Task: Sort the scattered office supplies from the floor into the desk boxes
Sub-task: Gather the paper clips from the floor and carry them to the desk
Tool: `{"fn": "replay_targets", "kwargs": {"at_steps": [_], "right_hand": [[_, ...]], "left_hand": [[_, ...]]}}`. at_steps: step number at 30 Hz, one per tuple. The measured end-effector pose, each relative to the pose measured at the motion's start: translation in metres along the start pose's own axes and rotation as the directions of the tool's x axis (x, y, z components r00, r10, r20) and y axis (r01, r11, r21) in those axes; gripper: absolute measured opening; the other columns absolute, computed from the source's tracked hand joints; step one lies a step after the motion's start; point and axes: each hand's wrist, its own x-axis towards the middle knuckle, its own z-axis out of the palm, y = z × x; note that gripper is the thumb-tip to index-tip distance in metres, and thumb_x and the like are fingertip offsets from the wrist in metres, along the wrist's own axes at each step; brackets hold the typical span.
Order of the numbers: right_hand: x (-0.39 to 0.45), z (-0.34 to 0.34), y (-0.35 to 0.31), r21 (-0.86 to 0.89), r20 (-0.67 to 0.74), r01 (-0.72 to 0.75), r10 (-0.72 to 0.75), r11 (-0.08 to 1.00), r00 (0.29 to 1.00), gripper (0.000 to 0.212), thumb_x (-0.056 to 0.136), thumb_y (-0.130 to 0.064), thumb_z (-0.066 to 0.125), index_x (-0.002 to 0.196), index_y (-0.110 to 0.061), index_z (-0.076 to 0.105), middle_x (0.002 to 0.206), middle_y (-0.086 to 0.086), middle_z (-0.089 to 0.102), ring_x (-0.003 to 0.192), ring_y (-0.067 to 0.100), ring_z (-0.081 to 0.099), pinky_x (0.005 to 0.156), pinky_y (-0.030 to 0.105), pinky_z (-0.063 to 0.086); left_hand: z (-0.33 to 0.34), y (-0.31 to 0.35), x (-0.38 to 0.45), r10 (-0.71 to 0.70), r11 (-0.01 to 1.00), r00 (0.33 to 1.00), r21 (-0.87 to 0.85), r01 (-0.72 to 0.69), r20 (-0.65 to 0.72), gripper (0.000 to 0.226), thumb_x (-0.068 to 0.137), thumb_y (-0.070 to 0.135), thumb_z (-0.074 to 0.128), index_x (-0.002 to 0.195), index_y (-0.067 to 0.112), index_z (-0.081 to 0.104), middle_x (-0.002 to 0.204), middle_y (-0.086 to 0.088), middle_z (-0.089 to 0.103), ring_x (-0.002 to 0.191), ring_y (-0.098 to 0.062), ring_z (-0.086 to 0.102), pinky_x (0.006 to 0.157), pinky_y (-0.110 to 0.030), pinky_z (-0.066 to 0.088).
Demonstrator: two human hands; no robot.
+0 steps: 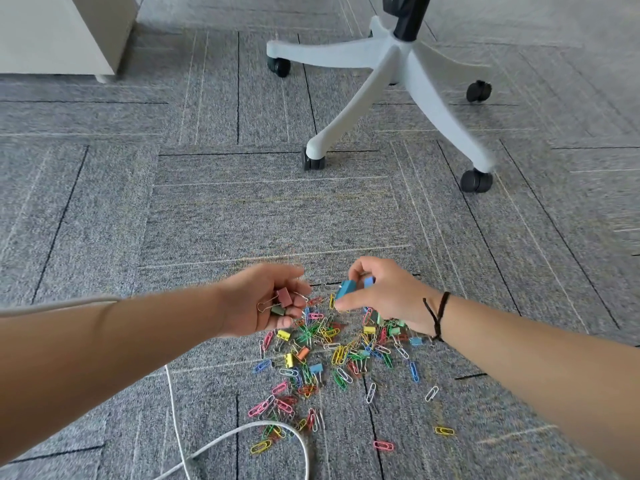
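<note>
Over carpet | left hand (pixel 266 299) cups two binder clips (pixel 282 301) | right hand (pixel 384 292) fingers pinch two

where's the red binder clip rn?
Head view, lower centre-left: the red binder clip lies in the cupped left hand, beside a dark green clip, just above the clip pile on the carpet.

Two hands: left hand (pixel 263 299), right hand (pixel 388 292). Binder clips: two in the left hand (pixel 283 296), two blue in the right (pixel 346 288), about eight on the carpet (pixel 283 335). Paper clips (pixel 341 355): several dozen, exact count unclear. One chair base (pixel 398 60), four casters (pixel 476 181) visible. One white cable (pixel 242 429).
</note>
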Motion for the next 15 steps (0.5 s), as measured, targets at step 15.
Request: {"fn": "replay_targets", "kwargs": {"at_steps": [15], "right_hand": [[-0.002, 0.011, -0.018, 0.426, -0.044, 0.02, -0.001, 0.905, 0.999, 0.045, 0.055, -0.019, 0.089, 0.083, -0.016, 0.055, 0.083, 0.011, 0.059, 0.04, 0.005, 0.032, 0.04, 0.022, 0.026]], "left_hand": [[0.014, 0.005, -0.007, 0.036, 0.998, 0.997, 0.052, -0.04, 0.07, 0.017, 0.08, 0.016, 0.072, 0.088, 0.004, 0.064, 0.074, -0.006, 0.063, 0.061, -0.014, 0.055, 0.056, -0.024, 0.047]]}}
